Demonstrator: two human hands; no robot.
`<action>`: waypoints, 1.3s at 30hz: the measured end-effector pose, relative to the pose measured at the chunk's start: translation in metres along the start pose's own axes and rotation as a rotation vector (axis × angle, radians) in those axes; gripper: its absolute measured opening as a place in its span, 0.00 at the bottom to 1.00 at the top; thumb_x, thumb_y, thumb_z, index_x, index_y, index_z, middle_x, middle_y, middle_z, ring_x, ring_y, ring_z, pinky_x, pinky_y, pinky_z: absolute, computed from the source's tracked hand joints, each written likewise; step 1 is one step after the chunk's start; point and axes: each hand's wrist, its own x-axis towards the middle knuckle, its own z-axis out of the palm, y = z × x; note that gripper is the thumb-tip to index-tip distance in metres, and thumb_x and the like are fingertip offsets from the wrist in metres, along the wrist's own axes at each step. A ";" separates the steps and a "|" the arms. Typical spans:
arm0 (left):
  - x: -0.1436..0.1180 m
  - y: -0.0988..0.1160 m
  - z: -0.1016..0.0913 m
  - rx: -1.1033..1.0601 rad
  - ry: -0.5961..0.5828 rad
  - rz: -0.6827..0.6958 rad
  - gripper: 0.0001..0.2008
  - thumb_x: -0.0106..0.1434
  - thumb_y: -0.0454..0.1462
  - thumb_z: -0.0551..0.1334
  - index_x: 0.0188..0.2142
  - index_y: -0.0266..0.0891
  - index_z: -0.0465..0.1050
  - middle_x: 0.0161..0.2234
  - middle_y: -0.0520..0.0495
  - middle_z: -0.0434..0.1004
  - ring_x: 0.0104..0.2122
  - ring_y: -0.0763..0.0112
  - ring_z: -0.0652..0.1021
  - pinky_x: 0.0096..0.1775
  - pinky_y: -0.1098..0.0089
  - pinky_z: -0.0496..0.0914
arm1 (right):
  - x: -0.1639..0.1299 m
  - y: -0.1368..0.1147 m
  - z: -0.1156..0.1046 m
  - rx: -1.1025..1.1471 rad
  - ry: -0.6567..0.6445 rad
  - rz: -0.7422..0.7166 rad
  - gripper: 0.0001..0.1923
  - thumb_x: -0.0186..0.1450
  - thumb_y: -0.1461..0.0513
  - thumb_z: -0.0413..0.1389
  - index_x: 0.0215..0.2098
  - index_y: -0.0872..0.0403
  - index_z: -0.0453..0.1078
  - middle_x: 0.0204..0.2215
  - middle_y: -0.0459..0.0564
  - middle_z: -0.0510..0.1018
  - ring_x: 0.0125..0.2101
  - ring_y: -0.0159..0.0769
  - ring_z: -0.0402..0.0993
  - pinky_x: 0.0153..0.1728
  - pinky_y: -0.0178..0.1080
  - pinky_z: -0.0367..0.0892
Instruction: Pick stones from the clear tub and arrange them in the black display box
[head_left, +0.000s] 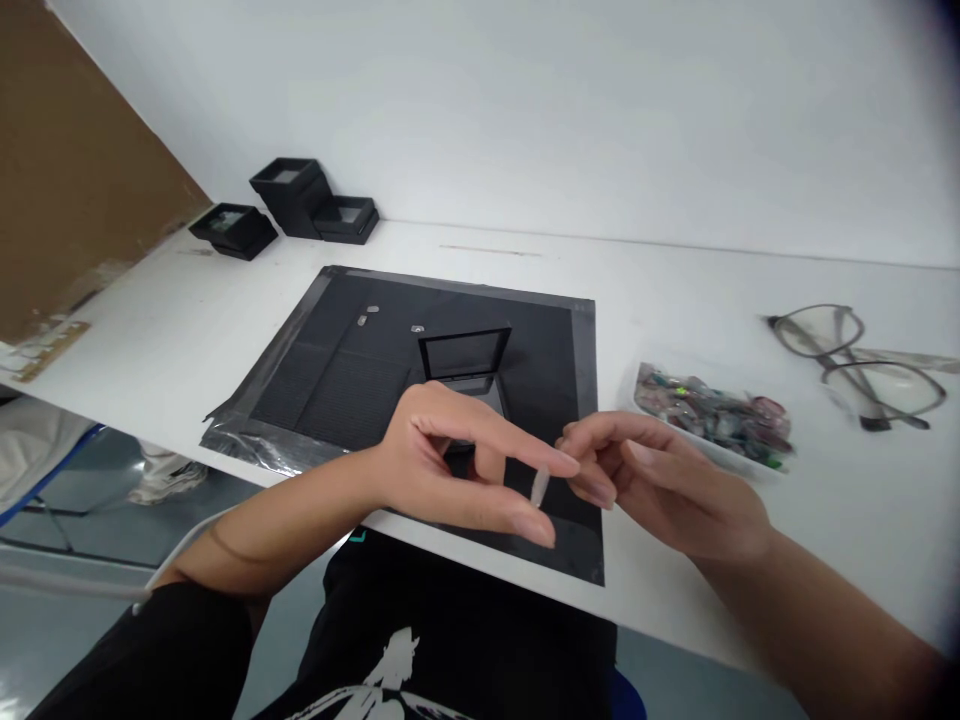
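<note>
My left hand and my right hand meet above the near edge of a black mat. Between their fingertips is a small pale translucent piece, pinched by my left thumb and forefinger, with my right fingertips touching it; which hand bears it I cannot tell for sure. Behind my left hand an open small black box with a clear-window lid stands on the mat. Two tiny pale pieces lie further back on the mat.
A clear bag of colourful small pieces lies right of the mat. Glasses rest at the far right. Several small black boxes stand at the back left, next to a brown board. White table.
</note>
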 end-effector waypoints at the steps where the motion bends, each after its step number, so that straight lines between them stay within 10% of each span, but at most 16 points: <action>1: 0.001 0.000 -0.002 0.149 0.032 0.120 0.14 0.63 0.48 0.67 0.43 0.43 0.77 0.12 0.61 0.63 0.13 0.82 0.65 0.19 0.75 0.62 | 0.000 0.001 0.000 -0.010 -0.006 -0.007 0.15 0.67 0.49 0.56 0.41 0.49 0.79 0.18 0.45 0.67 0.21 0.31 0.61 0.23 0.36 0.58; 6: 0.005 -0.002 -0.015 0.933 0.008 0.498 0.13 0.61 0.47 0.68 0.43 0.45 0.78 0.16 0.61 0.70 0.16 0.82 0.70 0.20 0.75 0.62 | 0.002 0.008 0.001 -0.038 -0.005 -0.034 0.13 0.67 0.52 0.57 0.42 0.49 0.80 0.19 0.45 0.69 0.22 0.31 0.62 0.24 0.36 0.57; 14: -0.001 -0.006 -0.034 1.141 -0.036 0.428 0.13 0.63 0.49 0.65 0.41 0.44 0.79 0.16 0.60 0.72 0.19 0.81 0.72 0.23 0.76 0.60 | 0.000 0.012 0.001 -0.169 0.011 -0.054 0.13 0.70 0.55 0.54 0.46 0.49 0.78 0.27 0.46 0.68 0.25 0.30 0.62 0.25 0.36 0.58; 28: -0.009 0.022 -0.053 1.248 -0.399 -0.677 0.13 0.65 0.45 0.62 0.46 0.50 0.79 0.25 0.55 0.80 0.25 0.73 0.76 0.26 0.72 0.56 | -0.002 0.012 -0.005 -0.392 0.015 -0.064 0.10 0.70 0.56 0.54 0.45 0.45 0.77 0.28 0.46 0.69 0.27 0.30 0.63 0.25 0.35 0.60; 39: -0.009 0.001 -0.046 1.193 -0.291 -0.803 0.19 0.63 0.51 0.63 0.49 0.50 0.77 0.30 0.55 0.81 0.30 0.69 0.78 0.28 0.72 0.55 | -0.003 0.009 -0.005 -0.559 0.122 -0.197 0.13 0.70 0.59 0.54 0.51 0.44 0.73 0.26 0.43 0.71 0.25 0.28 0.66 0.25 0.33 0.62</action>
